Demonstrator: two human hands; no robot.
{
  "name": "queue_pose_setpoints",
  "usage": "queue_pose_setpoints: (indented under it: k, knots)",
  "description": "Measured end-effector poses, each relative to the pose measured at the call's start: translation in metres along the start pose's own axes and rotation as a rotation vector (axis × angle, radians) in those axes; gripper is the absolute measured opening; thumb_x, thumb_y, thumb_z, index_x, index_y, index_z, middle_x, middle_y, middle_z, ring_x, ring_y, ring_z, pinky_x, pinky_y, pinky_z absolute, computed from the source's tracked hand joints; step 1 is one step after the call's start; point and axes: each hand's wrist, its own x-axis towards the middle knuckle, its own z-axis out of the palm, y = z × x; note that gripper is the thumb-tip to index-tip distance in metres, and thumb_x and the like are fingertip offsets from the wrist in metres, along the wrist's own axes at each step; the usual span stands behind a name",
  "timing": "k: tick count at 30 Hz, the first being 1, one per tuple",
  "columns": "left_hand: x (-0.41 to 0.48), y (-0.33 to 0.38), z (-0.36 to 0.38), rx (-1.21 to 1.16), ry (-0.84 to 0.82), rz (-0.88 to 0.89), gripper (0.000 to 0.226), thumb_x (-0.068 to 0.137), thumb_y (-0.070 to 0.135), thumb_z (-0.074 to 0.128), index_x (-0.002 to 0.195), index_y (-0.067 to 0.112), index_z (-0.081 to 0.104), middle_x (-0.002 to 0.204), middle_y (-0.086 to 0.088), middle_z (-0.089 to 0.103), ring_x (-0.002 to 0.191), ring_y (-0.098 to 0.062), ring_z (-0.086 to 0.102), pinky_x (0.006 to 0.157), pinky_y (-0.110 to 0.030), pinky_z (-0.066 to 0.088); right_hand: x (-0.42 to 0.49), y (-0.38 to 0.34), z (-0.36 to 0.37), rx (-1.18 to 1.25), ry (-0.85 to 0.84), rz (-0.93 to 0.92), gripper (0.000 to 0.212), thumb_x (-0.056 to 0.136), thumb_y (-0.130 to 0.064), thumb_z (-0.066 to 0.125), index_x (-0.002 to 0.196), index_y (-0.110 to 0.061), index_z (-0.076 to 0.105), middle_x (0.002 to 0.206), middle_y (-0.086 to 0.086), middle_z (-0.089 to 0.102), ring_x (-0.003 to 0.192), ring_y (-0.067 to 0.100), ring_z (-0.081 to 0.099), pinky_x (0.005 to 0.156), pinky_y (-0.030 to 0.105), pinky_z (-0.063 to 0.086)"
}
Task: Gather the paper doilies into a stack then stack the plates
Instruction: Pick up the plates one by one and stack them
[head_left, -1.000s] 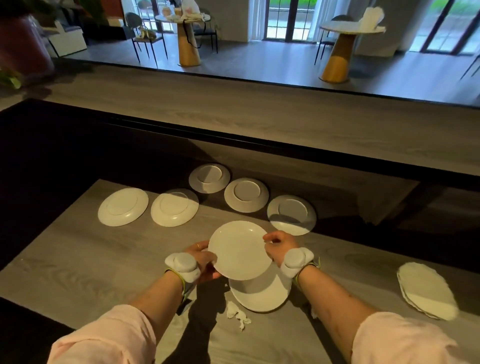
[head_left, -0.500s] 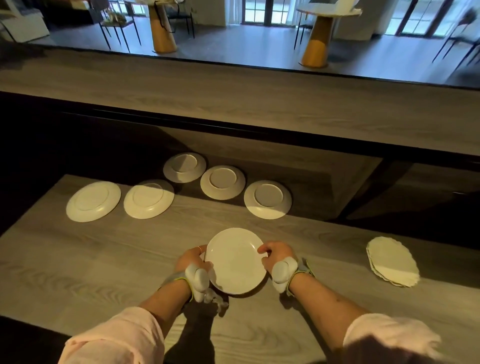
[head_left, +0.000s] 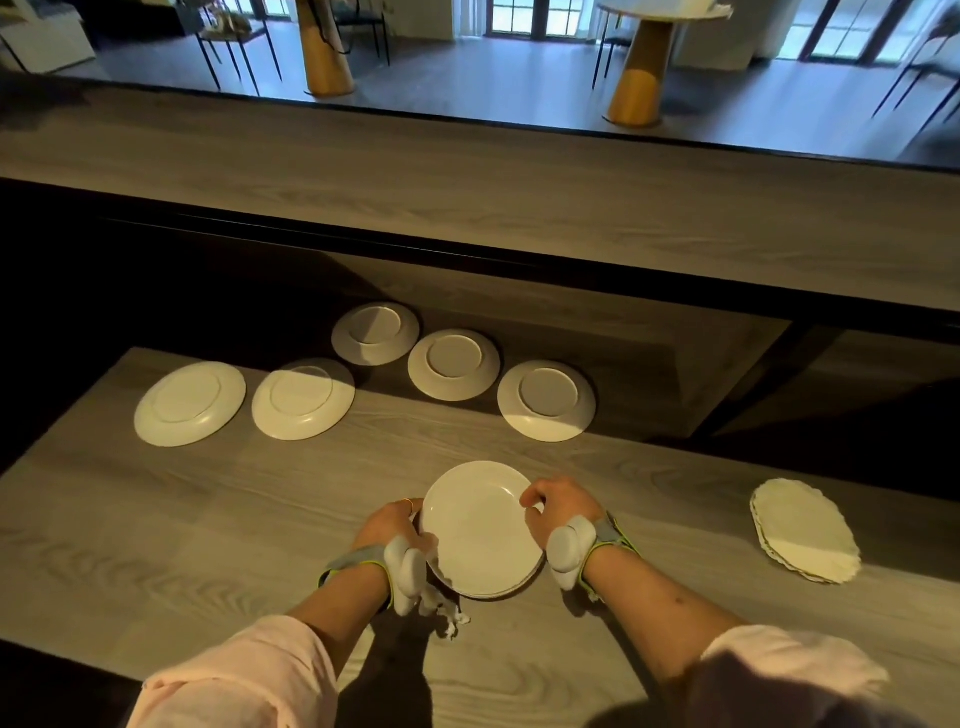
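Seat the top plate (head_left: 480, 525) squarely on the small plate stack (head_left: 501, 590) beneath it, at the near middle of the table (head_left: 156, 519). Unclear from this view whether fully seated or a hair above. Note the grip: left hand (head_left: 392, 525) curled round the left rim, right hand (head_left: 558, 506) curled round the right rim, both holding the same plate. Hold level, not tilted. Check that the rims line up all round, using the thin edges of the lower plates showing at the near right as a guide. Release by easing the fingers outward rather than upward, so as not to drag the plate off centre. Set down softly; judged likely to slip or chip on hard contact. Avoid trapping the crumpled paper scrap (head_left: 449, 616) lying just beside the near left edge of the stack. Leave the doily stack (head_left: 805, 538) alone at the right, well apart. Expect to fetch next the five loose plates (head_left: 453, 364) lying face down toward the far side. Identify the top plate as round, plain white, face up, with a shallow well and a smooth rim.
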Motion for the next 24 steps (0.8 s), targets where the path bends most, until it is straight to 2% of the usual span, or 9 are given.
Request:
queue_pose_setpoints:
  k: [4, 7, 10, 13, 16, 18, 20, 22, 24]
  knots:
    - [0.008, -0.001, -0.007, 0.034, -0.086, 0.017, 0.052, 0.078, 0.028, 0.069, 0.128, 0.021, 0.056, 0.123, -0.006, 0.064, 0.106, -0.024, 0.060, 0.083, -0.027, 0.044, 0.017, -0.005, -0.006, 0.036, 0.090, -0.004, 0.042, 0.087, -0.019, 0.048, 0.129, -0.017, 0.050, 0.135, 0.009, 0.051, 0.123, 0.026, 0.047, 0.102, 0.032, 0.041]
    - [0.012, -0.001, -0.010, -0.012, -0.040, -0.003, 0.049, 0.079, 0.038, 0.065, 0.124, 0.019, 0.058, 0.122, -0.005, 0.066, 0.106, -0.024, 0.061, 0.082, -0.027, 0.045, 0.038, -0.010, -0.013, -0.086, 0.013, -0.003, 0.059, 0.091, -0.024, 0.044, 0.146, -0.015, 0.025, 0.156, 0.004, 0.024, 0.144, 0.027, 0.018, 0.117, 0.038, 0.024]
    - [0.020, -0.003, -0.014, -0.083, 0.021, -0.020, 0.049, 0.082, 0.041, 0.061, 0.126, 0.019, 0.057, 0.123, -0.004, 0.066, 0.109, -0.022, 0.062, 0.082, -0.024, 0.045, 0.058, -0.017, -0.019, -0.148, -0.057, 0.021, 0.067, 0.093, -0.032, 0.042, 0.150, -0.017, 0.010, 0.161, 0.000, 0.002, 0.148, 0.025, -0.005, 0.121, 0.043, 0.011]
    - [0.027, -0.003, -0.017, -0.172, 0.021, -0.011, 0.046, 0.081, 0.036, 0.064, 0.123, 0.018, 0.059, 0.117, -0.006, 0.068, 0.101, -0.022, 0.065, 0.082, -0.024, 0.049, 0.073, -0.026, -0.019, -0.207, -0.069, 0.038, 0.069, 0.093, -0.037, 0.043, 0.150, -0.017, 0.008, 0.161, 0.001, 0.002, 0.148, 0.027, -0.004, 0.121, 0.043, 0.010]
    - [0.032, -0.001, -0.023, -0.266, 0.008, -0.029, 0.041, 0.083, 0.029, 0.064, 0.122, 0.018, 0.058, 0.115, -0.008, 0.069, 0.094, -0.021, 0.067, 0.088, -0.031, 0.054, 0.086, -0.031, -0.014, -0.222, -0.055, 0.077, 0.073, 0.091, -0.042, 0.045, 0.149, -0.016, 0.010, 0.160, 0.003, 0.008, 0.147, 0.029, 0.003, 0.119, 0.044, 0.011]
    - [0.032, 0.001, -0.024, -0.276, 0.009, -0.024, 0.038, 0.084, 0.025, 0.062, 0.122, 0.019, 0.058, 0.114, -0.006, 0.070, 0.077, -0.012, 0.066, 0.072, -0.022, 0.054, 0.089, -0.031, -0.010, -0.256, -0.042, 0.101, 0.072, 0.089, -0.042, 0.045, 0.148, -0.017, 0.013, 0.158, 0.002, 0.013, 0.147, 0.027, 0.007, 0.117, 0.046, 0.012]
    - [0.035, 0.000, -0.025, -0.270, 0.020, -0.014, 0.037, 0.086, 0.023, 0.060, 0.122, 0.021, 0.057, 0.112, -0.003, 0.069, 0.065, 0.000, 0.060, 0.054, -0.011, 0.045, 0.091, -0.036, -0.006, -0.298, -0.047, 0.093, 0.068, 0.087, -0.040, 0.044, 0.147, -0.019, 0.019, 0.157, -0.001, 0.018, 0.146, 0.023, 0.010, 0.116, 0.047, 0.013]
    - [0.037, -0.002, -0.027, -0.280, 0.033, -0.016, 0.036, 0.087, 0.021, 0.058, 0.123, 0.021, 0.057, 0.115, -0.002, 0.068, 0.064, 0.004, 0.056, 0.051, -0.009, 0.041, 0.091, -0.046, -0.001, -0.316, -0.045, 0.058, 0.061, 0.085, -0.036, 0.042, 0.143, -0.022, 0.027, 0.154, -0.003, 0.027, 0.145, 0.019, 0.013, 0.115, 0.046, 0.013]
    - [0.037, -0.002, -0.030, -0.297, 0.047, -0.017, 0.037, 0.088, 0.018, 0.057, 0.124, 0.021, 0.056, 0.116, -0.003, 0.067, 0.067, 0.003, 0.055, 0.056, -0.011, 0.041, 0.088, -0.057, 0.004, -0.282, -0.055, 0.016, 0.059, 0.082, -0.032, 0.040, 0.140, -0.024, 0.032, 0.151, -0.003, 0.034, 0.146, 0.018, 0.011, 0.116, 0.044, 0.011]
